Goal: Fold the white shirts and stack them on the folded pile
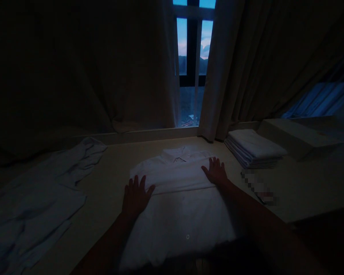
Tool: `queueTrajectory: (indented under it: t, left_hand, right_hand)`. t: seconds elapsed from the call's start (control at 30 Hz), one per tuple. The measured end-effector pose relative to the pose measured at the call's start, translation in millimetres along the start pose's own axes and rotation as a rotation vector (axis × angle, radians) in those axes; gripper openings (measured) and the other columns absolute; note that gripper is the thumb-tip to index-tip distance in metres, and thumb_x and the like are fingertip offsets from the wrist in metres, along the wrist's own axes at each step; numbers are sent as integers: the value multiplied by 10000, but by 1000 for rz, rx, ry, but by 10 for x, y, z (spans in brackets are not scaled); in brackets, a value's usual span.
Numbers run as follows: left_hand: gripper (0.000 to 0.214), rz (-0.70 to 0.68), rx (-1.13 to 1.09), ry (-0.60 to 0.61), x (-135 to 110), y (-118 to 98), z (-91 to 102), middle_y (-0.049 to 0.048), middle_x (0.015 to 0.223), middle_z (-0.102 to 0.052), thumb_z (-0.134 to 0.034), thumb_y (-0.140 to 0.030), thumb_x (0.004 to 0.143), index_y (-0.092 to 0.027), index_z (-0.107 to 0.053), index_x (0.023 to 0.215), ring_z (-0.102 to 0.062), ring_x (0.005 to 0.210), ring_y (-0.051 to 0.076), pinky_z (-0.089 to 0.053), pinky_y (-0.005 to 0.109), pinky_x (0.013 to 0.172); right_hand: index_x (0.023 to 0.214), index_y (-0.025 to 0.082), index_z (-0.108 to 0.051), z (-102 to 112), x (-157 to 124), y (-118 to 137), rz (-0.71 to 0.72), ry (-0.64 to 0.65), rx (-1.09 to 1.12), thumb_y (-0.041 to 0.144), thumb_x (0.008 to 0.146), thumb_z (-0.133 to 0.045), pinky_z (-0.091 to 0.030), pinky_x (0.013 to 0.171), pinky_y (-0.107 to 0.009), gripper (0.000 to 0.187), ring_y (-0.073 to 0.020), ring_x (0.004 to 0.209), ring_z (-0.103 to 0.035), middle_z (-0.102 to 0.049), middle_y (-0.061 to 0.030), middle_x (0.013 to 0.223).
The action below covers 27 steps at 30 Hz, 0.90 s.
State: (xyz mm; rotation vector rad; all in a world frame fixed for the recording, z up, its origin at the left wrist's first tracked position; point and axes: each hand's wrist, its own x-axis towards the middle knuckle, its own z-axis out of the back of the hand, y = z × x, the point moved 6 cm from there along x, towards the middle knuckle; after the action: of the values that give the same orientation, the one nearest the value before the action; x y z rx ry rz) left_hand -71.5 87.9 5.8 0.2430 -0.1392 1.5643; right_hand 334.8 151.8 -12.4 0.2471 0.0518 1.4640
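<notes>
A white collared shirt (183,214) lies spread on the pale surface before me, its collar toward the window. A band of its cloth, probably the sleeves, is laid across the upper part below the collar. My left hand (136,194) rests flat on the left end of that band, fingers spread. On the band's right end lies my right hand (215,172), also flat with its fingers apart. Neither hand grips anything. The shirt's near hem falls into shadow at the bottom of the view.
Rumpled white garments (40,206) lie at the left. A stack of folded white clothes (252,147) stands at the right, beside a box-like block (301,137). Nearer is a blurred-out flat object (258,187). Curtains (223,76) flank a narrow window (192,49); the room is dim.
</notes>
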Motion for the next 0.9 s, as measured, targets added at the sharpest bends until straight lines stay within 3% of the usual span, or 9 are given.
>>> queueTrajectory:
  t: [0.27,0.37,0.47,0.57,0.67,0.9]
  left_hand:
    - [809,21,-17,-10,-18,-30,35,196,1513,-331,-255,-682,856,-150,-344,1458,-287,1389,382,-200,538,1098]
    - [797,20,-22,-18,-13,-41,67,190,1514,-332,-249,-674,862,-148,-352,1453,-287,1391,373,-191,529,1106]
    - [794,10,-30,-19,9,-41,77,184,1514,-336,-234,-674,865,-155,-346,1455,-286,1392,366,-188,529,1108]
    - [803,-4,-19,-20,42,-32,55,190,1514,-330,-234,-682,861,-154,-339,1457,-282,1390,379,-199,535,1098]
    - [798,-16,-9,-27,72,-27,32,199,1509,-330,-218,-678,867,-151,-347,1451,-290,1380,392,-220,543,1081]
    - [794,-19,-33,-9,158,-25,30,202,1508,-334,-236,-676,866,-146,-360,1443,-285,1383,388,-204,547,1086]
  right_hand:
    - [1496,99,-241,64,45,43,17,-3,-45,721,896,-162,-43,1123,-534,868,-347,1430,-136,-207,-192,1553]
    - [1495,81,-238,194,-32,141,27,-34,-58,684,917,-139,-8,1130,-527,841,-336,1444,-83,-184,-191,1561]
    - [1504,123,-231,323,-211,282,127,-91,-70,674,926,-140,12,1140,-505,804,-309,1453,-44,-162,-157,1575]
    - [1500,200,-264,302,-414,305,217,-28,-61,713,907,-173,-33,1142,-498,789,-310,1450,-84,-188,-124,1575]
    - [1501,223,-264,213,-518,164,180,63,-46,714,909,-160,-75,1137,-494,776,-306,1447,-111,-178,-111,1580]
    - [1511,268,-228,187,-388,76,135,103,-43,709,916,-145,-34,1142,-475,745,-281,1456,-57,-114,-60,1598]
